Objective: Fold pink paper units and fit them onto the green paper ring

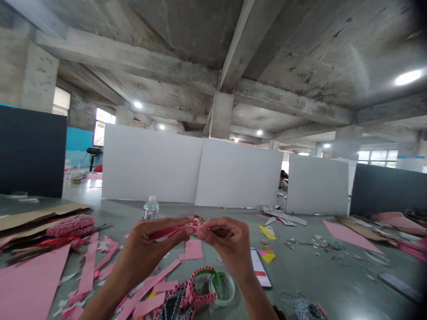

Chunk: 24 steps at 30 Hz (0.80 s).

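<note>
Left hand (156, 242) and right hand (230, 246) raised above the table (293, 275), both curled closed, thumbs and fingertips pinching a pink paper strip (176, 230) from opposite ends, apparently to keep it taut around a small fold at its middle, the fold partly hidden between the thumbs. Just below the hands, a loose pink paper rectangle (191, 250). Nearer the wrists, a looped pink-edged braid (200, 289) beside a white tape roll (222, 289), a green band (207, 273) curving into it. Beyond the left hand, a clear plastic bottle (151, 209), clear liquid inside, cap on; farther left, a pink beaded band (71, 225) on cardboard (40, 218). Right of the right wrist, a white card (260, 266), lying flat.
</note>
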{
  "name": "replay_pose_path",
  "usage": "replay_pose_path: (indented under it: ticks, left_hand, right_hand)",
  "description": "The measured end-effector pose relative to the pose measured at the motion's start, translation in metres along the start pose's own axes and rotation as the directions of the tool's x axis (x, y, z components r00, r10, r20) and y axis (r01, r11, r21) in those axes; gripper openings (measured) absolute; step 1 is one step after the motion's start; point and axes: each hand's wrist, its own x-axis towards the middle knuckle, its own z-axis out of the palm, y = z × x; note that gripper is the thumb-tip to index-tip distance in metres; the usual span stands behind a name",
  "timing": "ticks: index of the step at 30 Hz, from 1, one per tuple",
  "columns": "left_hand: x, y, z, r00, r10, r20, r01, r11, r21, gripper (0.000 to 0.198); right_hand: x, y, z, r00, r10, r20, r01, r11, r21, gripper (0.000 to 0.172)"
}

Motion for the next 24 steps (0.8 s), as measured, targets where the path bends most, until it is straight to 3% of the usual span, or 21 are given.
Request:
replay_pose_path:
  ticks: [7, 10, 12, 14, 16, 17, 20, 24]
  left_hand:
    - [0.002, -0.008, -0.005, 0.997, 0.039, 0.064, -0.04, 0.999, 0.012, 0.017]
    - [0.003, -0.007, -0.008, 0.966, 0.222, 0.13, -0.246, 0.945, 0.213, 0.019]
    - [0.004, -0.005, -0.012, 0.888, 0.44, 0.136, -0.454, 0.785, 0.423, 0.019]
    - [0.005, -0.002, -0.017, 0.762, 0.633, 0.137, -0.568, 0.552, 0.61, 0.018]
    - [0.006, 0.0, -0.02, 0.667, 0.717, 0.203, -0.623, 0.386, 0.68, 0.019]
    - [0.006, 0.001, -0.021, 0.648, 0.72, 0.249, -0.654, 0.357, 0.667, 0.02]
    - [0.005, 0.002, -0.018, 0.648, 0.69, 0.323, -0.727, 0.432, 0.534, 0.021]
    - [0.004, -0.002, -0.009, 0.709, 0.654, 0.262, -0.698, 0.602, 0.388, 0.02]
  right_hand:
    - [-0.002, -0.001, -0.003, 0.998, 0.032, 0.058, -0.026, 0.996, -0.088, 0.024]
    - [-0.001, 0.001, -0.004, 0.999, 0.035, 0.04, -0.031, 0.995, -0.097, 0.026]
    - [0.001, 0.002, -0.004, 0.999, 0.04, 0.031, -0.037, 0.995, -0.092, 0.027]
    - [0.002, 0.002, -0.004, 0.998, 0.053, 0.029, -0.05, 0.995, -0.082, 0.027]
    - [0.002, 0.002, -0.003, 0.996, 0.08, 0.038, -0.077, 0.995, -0.069, 0.026]
    - [0.001, 0.003, -0.002, 0.995, 0.093, 0.046, -0.09, 0.994, -0.064, 0.026]
    - [0.0, 0.004, 0.0, 0.991, 0.116, 0.07, -0.112, 0.992, -0.059, 0.025]
    - [0.001, 0.005, -0.003, 0.984, 0.152, 0.096, -0.146, 0.987, -0.064, 0.021]
